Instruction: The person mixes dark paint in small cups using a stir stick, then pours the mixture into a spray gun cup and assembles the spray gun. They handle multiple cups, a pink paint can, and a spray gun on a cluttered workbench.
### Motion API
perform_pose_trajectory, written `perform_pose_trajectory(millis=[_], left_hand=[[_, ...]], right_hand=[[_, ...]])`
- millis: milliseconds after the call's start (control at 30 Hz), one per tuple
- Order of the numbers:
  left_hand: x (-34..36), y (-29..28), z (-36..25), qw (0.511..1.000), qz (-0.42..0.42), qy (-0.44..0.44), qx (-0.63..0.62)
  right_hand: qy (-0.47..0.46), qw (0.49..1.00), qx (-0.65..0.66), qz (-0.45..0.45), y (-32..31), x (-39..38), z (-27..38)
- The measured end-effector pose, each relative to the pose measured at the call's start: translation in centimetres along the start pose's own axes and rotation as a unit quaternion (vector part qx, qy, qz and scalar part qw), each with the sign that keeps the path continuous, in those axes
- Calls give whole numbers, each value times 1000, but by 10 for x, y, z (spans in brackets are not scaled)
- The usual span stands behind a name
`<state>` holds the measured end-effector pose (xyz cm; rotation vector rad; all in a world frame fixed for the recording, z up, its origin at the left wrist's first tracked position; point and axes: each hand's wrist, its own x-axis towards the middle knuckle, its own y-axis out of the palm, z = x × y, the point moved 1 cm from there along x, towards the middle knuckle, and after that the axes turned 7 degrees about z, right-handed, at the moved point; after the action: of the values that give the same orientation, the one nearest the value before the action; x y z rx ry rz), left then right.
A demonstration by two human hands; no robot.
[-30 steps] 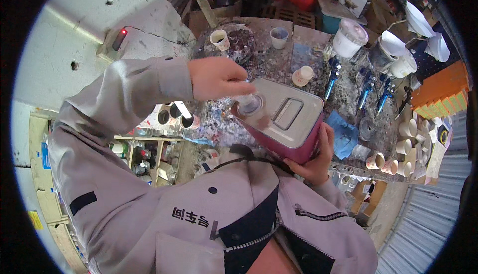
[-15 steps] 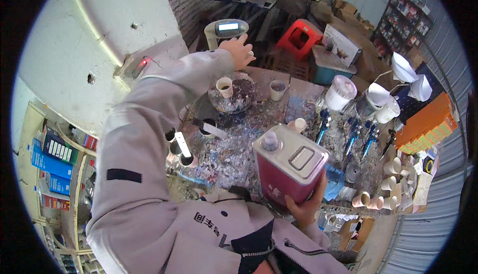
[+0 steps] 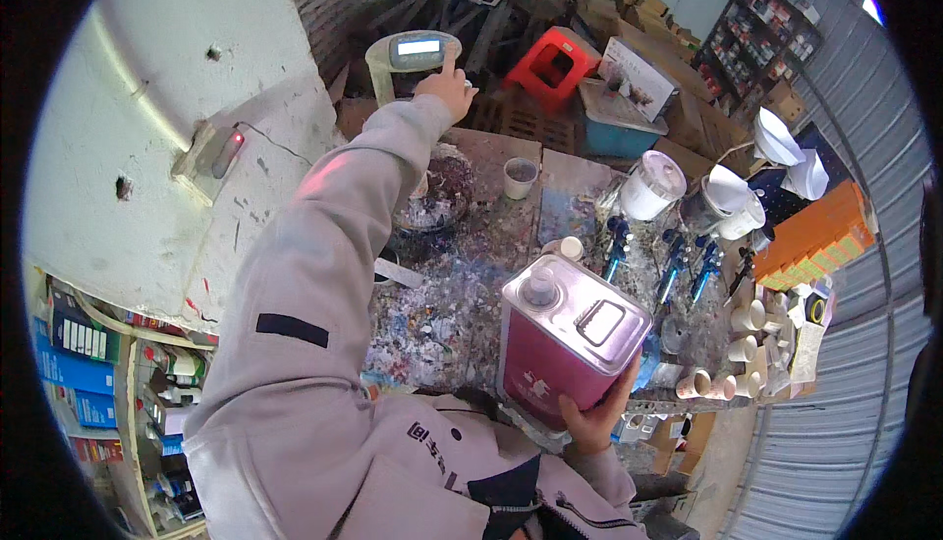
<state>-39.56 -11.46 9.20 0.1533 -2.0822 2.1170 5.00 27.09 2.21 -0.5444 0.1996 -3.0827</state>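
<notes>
My left hand [image 3: 448,88] reaches out to the far side of the bench, its index finger stretched onto the panel of a digital scale's display [image 3: 418,50]. Nothing is held in that hand. Below it sits the scale's paint-crusted pan [image 3: 437,208]; my sleeve mostly hides the cup there. My right hand [image 3: 594,420] is wrapped round the lower right side of a rectangular pink-purple metal can [image 3: 550,371]. The can stands upright close to my body, with a silver top, a folded handle and a pale cap on its spout.
A paper cup [image 3: 520,178] stands right of the pan, another behind the can. Blue-handled spray guns [image 3: 675,267], a white bucket [image 3: 652,187] and several paper cups [image 3: 744,349] occupy the right. A red stool [image 3: 552,67] is beyond the bench, shelves [image 3: 98,373] at left.
My left hand has gone from spread fingers beside the display to an index finger on its panel. The view has shifted, and my sleeve now covers more cups. My right hand stays on the can.
</notes>
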Motion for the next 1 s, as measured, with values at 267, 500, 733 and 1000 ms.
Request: perform_pose_trajectory(millis=[267,500,733,1000], left_hand=[[-4,-30,-7,991,107,17,74],[-116,-23,-48,932,106,93,-333],[-374,36,-107,535,288,46,-793],[-420,45,-125,408,211,84,-884]], right_hand=[[-17,999,7,-32,3,1,-4],[-27,999,-10,19,-4,4,-6],[-26,999,36,13,3,3,-1],[-29,999,-3,38,22,33,12]])
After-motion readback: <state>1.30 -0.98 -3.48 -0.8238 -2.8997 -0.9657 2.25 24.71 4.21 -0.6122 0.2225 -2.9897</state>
